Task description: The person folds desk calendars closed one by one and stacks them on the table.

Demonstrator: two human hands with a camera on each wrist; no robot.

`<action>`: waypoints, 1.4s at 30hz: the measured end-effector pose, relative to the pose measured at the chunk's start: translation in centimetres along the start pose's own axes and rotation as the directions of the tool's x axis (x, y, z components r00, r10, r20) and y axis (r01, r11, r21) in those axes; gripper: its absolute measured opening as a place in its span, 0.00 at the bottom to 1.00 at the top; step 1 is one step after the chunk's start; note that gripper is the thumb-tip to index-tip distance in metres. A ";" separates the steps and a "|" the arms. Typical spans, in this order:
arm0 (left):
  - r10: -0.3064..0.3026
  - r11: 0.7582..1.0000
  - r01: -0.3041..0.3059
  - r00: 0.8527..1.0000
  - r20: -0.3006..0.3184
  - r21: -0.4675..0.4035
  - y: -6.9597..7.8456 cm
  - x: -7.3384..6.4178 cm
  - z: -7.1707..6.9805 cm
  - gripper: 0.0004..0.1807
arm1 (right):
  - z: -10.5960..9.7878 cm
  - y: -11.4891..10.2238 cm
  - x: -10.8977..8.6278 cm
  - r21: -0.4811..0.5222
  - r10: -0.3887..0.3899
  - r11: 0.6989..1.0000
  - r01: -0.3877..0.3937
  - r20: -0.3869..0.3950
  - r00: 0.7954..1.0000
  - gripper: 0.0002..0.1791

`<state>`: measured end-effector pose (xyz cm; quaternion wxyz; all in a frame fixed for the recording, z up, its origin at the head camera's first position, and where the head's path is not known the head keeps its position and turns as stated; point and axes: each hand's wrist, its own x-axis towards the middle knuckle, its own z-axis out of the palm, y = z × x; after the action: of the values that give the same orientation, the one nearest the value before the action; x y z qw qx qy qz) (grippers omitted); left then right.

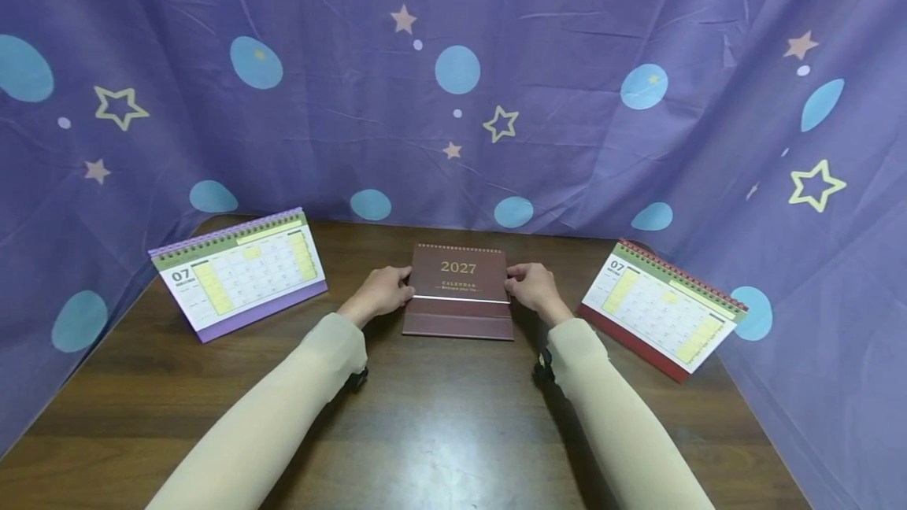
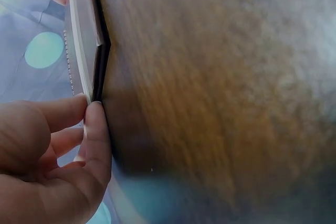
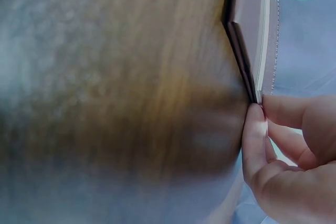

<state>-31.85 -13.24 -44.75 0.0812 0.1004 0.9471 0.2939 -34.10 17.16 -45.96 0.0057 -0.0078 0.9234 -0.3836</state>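
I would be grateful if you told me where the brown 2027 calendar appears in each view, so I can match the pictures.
Head: the brown 2027 calendar is near the centre, between the left hand and the right hand.
Left wrist: upper left, seen nearly edge-on, running down to the left hand.
Right wrist: upper right, nearly edge-on, running down to the right hand.
Shared landmark: the wooden tabletop.

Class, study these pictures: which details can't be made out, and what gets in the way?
Head view: the maroon calendar's bottom printed line, too small; its inner page faces, hidden by the cover.
Head view: date-cell print on the purple calendar and red calendar, too small.
Head view: upper ends of the left sleeve and right sleeve, cut off by the bottom edge.
Left wrist view: fine tabletop grain, blurred.
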 end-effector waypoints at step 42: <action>0.167 0.974 -0.198 0.953 -0.253 -0.106 -0.4 -4.2 -5.7 0.21 | -2.4 -3.7 -1.8 0.078 -0.170 0.981 0.179 -0.114 0.979 0.18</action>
<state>-29.10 -17.66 -39.94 -0.0563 0.1455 0.9154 0.3712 -32.33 16.25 -41.61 -0.0773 -0.0680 0.9003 -0.4229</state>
